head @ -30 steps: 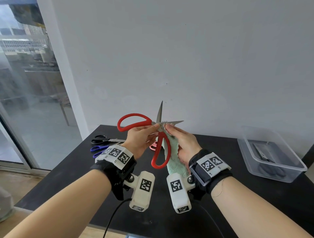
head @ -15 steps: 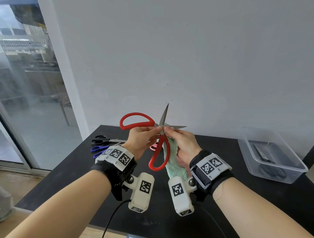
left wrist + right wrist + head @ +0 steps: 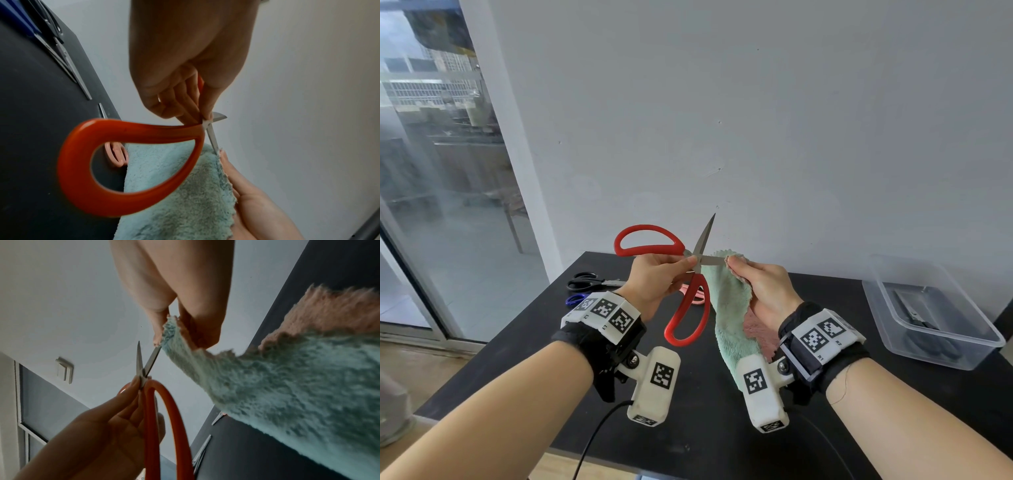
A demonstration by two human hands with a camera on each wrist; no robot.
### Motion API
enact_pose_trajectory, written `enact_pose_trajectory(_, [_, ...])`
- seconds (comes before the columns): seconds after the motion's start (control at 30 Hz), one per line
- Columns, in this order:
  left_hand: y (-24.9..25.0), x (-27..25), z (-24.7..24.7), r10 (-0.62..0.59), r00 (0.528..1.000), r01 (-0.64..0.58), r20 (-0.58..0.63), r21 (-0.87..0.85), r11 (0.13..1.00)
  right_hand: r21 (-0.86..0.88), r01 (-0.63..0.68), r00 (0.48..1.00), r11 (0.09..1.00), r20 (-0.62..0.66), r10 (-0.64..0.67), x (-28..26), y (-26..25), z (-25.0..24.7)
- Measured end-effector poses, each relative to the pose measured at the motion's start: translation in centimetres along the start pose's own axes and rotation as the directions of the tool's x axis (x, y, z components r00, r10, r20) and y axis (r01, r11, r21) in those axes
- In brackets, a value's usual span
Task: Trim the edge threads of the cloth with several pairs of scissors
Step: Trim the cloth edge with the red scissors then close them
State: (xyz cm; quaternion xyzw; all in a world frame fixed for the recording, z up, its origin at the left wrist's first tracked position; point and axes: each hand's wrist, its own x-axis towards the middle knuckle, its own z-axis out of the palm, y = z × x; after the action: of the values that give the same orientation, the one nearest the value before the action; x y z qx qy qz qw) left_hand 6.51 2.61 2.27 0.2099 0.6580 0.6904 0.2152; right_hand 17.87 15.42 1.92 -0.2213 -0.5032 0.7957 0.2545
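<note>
My left hand (image 3: 654,274) holds the red-handled scissors (image 3: 688,308) by the pivot, thumb and fingertips pinching where the blades cross. The blades stand apart, one pointing up, the other lying level against the cloth's top edge. My right hand (image 3: 760,284) pinches the fluffy mint-green cloth (image 3: 729,308) at its upper edge, and the rest hangs down with a pink underside showing. In the left wrist view the red loop (image 3: 115,162) hangs free below my fingers. The right wrist view shows the blade tip (image 3: 155,353) touching the cloth (image 3: 267,386) beside my fingertips.
On the black table (image 3: 722,428) lie black scissors (image 3: 589,281), blue scissors (image 3: 575,298) and pink scissors (image 3: 697,294) at the back left. A clear plastic box (image 3: 935,308) with dark tools stands at the right. A glass door is on the left.
My right hand has drawn away from the scissor pivot to the right, taking the cloth's edge with it. The scissors have shifted slightly right and the cloth now spreads wider.
</note>
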Motion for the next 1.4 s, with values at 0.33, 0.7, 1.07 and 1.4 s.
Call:
enact_pose_trajectory(0.33, [0.6,-0.2,-1.2,-0.038,0.999,0.038,0.005,-0.031,0.999,-0.104,0.032,0.998,0.994,-0.044,-0.037,0.6,-1.3,-2.4])
enact_pose_trajectory(0.7, [2.5,-0.7,-2.9,0.022,0.992,-0.071,0.126,0.396,0.915,-0.296,0.093,0.996,0.951,0.029,-0.089,1.1,-3.3,-3.3])
enact_pose_trajectory(1.07, [4.4,-1.0,-2.8,0.004,0.958,-0.217,0.287,0.715,0.664,-0.717,0.376,0.921,0.588,0.360,-0.150,0.9,-5.4,-1.2])
enact_pose_trajectory(1.4, [4.6,-1.0,-1.9,0.045,0.932,-0.325,0.359,0.775,0.542,-0.748,0.475,0.866,0.463,0.491,-0.094,0.2,-3.0,1.9])
